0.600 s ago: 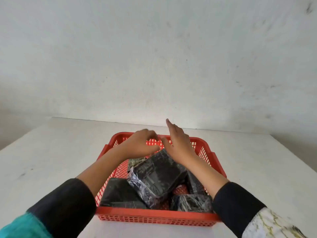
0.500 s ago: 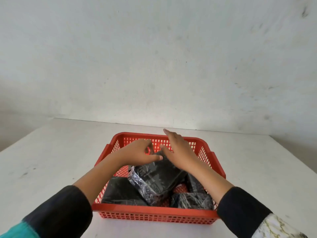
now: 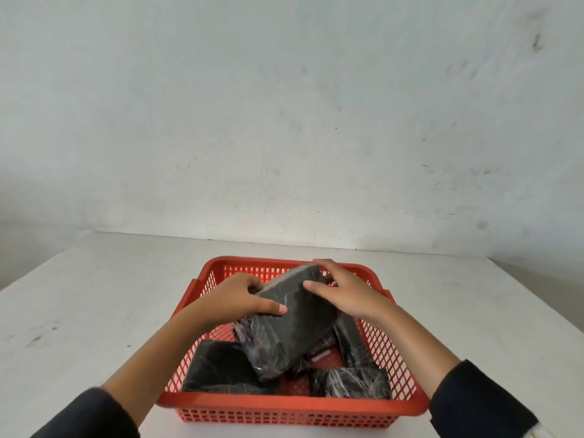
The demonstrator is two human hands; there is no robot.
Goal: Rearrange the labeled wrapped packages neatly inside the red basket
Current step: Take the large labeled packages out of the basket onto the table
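A red mesh basket (image 3: pixel 294 407) stands on the white table in front of me. Both hands hold one large black plastic-wrapped package (image 3: pixel 292 327), tilted with its far end raised above the basket. My left hand (image 3: pixel 238 300) grips its left edge, thumb on top. My right hand (image 3: pixel 341 290) clasps its upper right end. Under it lie more dark wrapped packages: one at the near left (image 3: pixel 218 368), one at the near right (image 3: pixel 350 382), one against the right wall (image 3: pixel 352 341). No labels can be read.
The white table (image 3: pixel 94 311) spreads out to both sides of the basket and ends at a pale wall (image 3: pixel 284 121) just behind it. My dark sleeves come in from the bottom corners.
Both hands have closed on the top package and lifted its far end, so it now tilts up above the others. The view has dropped a little toward the basket.
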